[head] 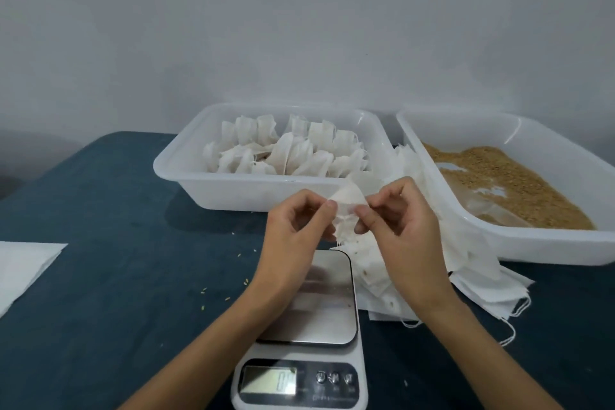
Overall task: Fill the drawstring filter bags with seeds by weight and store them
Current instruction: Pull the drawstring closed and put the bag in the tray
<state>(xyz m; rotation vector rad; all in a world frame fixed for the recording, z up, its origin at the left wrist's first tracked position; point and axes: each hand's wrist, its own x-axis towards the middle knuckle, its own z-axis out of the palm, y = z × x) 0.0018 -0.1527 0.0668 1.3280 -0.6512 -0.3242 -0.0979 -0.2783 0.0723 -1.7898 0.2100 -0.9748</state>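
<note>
1. Plain pale wall [299, 27] rises behind a dark blue table [100, 276].
2. At the table's far edge sits a white tub [186, 176] packed with filled filter bags [286, 150]; at the far right corner a second tub [565, 243] holds brown seeds [506, 176].
3. Between the tubs and down toward the near edge lies a pile of flat empty bags [472, 263].
4. A digital scale [309, 339] stands at the near edge, its platform bare.
5. Above the scale, the left hand [296, 236] and right hand [402, 230] each pinch one side of a single filter bag [346, 206] between thumb and fingertips.
6. Loose grains [213, 291] dot the table; a white sheet [23, 270] lies at the left edge.
</note>
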